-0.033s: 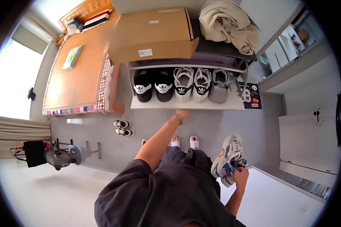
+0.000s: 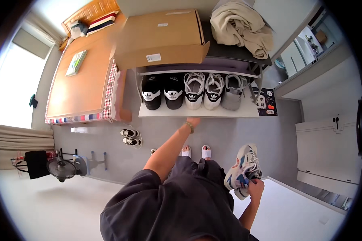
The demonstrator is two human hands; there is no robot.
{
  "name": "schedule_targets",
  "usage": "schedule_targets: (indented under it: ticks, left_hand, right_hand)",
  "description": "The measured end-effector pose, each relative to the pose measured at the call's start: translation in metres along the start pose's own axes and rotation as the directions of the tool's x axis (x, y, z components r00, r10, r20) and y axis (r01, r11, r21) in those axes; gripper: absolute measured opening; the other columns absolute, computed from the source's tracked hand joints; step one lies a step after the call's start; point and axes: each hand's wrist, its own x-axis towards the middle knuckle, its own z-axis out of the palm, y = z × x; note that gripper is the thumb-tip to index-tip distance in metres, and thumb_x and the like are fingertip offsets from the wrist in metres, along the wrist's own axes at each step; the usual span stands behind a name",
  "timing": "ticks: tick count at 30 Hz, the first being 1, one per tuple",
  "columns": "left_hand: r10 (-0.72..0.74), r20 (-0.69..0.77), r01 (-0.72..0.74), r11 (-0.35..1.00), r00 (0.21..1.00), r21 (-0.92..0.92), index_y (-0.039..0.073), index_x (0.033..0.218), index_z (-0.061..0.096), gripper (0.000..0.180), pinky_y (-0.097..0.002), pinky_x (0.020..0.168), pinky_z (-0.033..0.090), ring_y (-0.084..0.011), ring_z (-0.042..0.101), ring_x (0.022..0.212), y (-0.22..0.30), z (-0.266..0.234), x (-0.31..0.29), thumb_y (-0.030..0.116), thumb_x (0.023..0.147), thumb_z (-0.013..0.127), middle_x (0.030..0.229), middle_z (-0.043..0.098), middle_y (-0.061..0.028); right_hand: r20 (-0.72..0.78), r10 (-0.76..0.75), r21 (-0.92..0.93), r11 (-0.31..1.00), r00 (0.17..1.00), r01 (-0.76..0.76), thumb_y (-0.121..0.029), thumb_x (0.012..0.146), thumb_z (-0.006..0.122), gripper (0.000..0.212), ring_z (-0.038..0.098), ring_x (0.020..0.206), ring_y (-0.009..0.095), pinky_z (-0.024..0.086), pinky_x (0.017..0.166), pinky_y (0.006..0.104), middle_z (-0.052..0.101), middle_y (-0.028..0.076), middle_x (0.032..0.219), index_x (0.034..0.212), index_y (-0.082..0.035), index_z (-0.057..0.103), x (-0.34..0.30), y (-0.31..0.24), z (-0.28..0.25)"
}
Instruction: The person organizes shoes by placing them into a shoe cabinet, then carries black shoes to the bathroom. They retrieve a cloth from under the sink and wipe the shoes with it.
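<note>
My right hand (image 2: 256,187) is closed on a pair of chunky sneakers (image 2: 242,172), white with blue and orange patches, held at the heel end beside my right hip. My left arm reaches forward, and my left hand (image 2: 194,121) meets the front edge of a white shoe shelf (image 2: 171,113); its fingers are hidden under that edge. On the shelf stand two black shoes (image 2: 173,92), two white sneakers with black heel tabs (image 2: 194,91), and one grey shoe (image 2: 232,93) at the right end, all heels toward me.
Above the shelf lie a cardboard box (image 2: 161,38) and a bundled beige cloth (image 2: 241,28). A bed (image 2: 82,80) stands at left. Dark sneakers (image 2: 130,137) sit on the floor, near a fan (image 2: 62,168). At right are a dark mat (image 2: 266,102) and a white cabinet (image 2: 328,148).
</note>
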Motion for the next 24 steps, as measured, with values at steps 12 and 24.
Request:
schedule_targets:
  ticks: [12, 24]
  left_hand:
    - [-0.147, 0.481, 0.415, 0.75, 0.864, -0.516, 0.015, 0.126, 0.069, 0.051, -0.0306, 0.109, 0.04, -0.0122, 0.061, 0.118, 0.079, -0.101, -0.029, 0.05, 0.099, 0.042, 0.111, 0.075, -0.0019]
    - [-0.068, 0.112, 0.128, 0.334, 0.991, -0.934, -0.005, 0.11, 0.066, 0.029, -0.033, 0.08, 0.055, -0.0192, 0.065, 0.085, 0.112, -0.148, 0.02, 0.021, 0.102, 0.057, 0.095, 0.069, -0.0118]
  right_hand:
    - [-0.125, 0.145, 0.226, 0.968, 0.981, -0.114, -0.014, 0.074, 0.067, 0.026, 0.067, 0.064, 0.028, 0.051, 0.064, 0.0379, 0.07, 0.02, 0.071, 0.088, 0.006, 0.075, -0.019, 0.02, 0.012]
    - [-0.076, 0.14, 0.216, 0.969, 0.987, -0.121, -0.02, 0.074, 0.069, 0.03, 0.07, 0.081, 0.042, 0.054, 0.077, 0.0423, 0.071, 0.027, 0.083, 0.091, 0.004, 0.075, -0.018, 0.006, 0.0]
